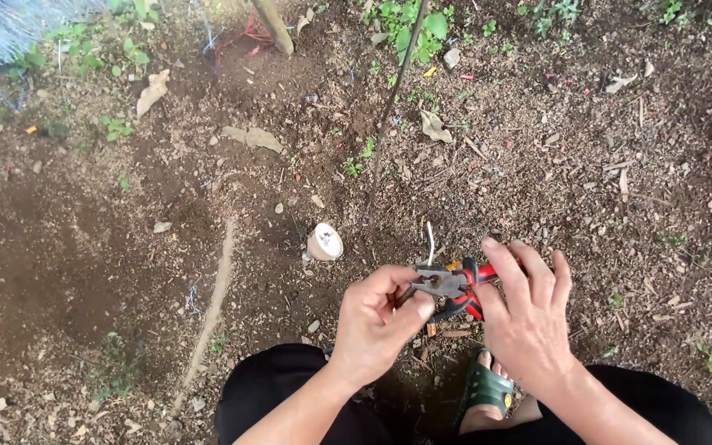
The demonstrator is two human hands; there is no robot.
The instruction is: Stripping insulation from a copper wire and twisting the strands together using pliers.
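Left hand (377, 321) is curled, thumb and forefinger pinching the metal nose of the pliers (453, 288), low centre of view, just above the knees. Right hand (529, 317) has fingers spread and loosely draped over the red-and-black handles; can't tell if it's actually gripping them. Pliers lie roughly level between both hands, nose pointing left. A thin white wire (431, 241) sticks up just behind the nose; where it ends is hidden. A slim dark stem (395, 91) runs up from the soil beyond the hands. Small white cap-like piece (324, 242) sits on the ground (84, 247), near the left hand but apart. Green sandal (483, 389) below the right hand.
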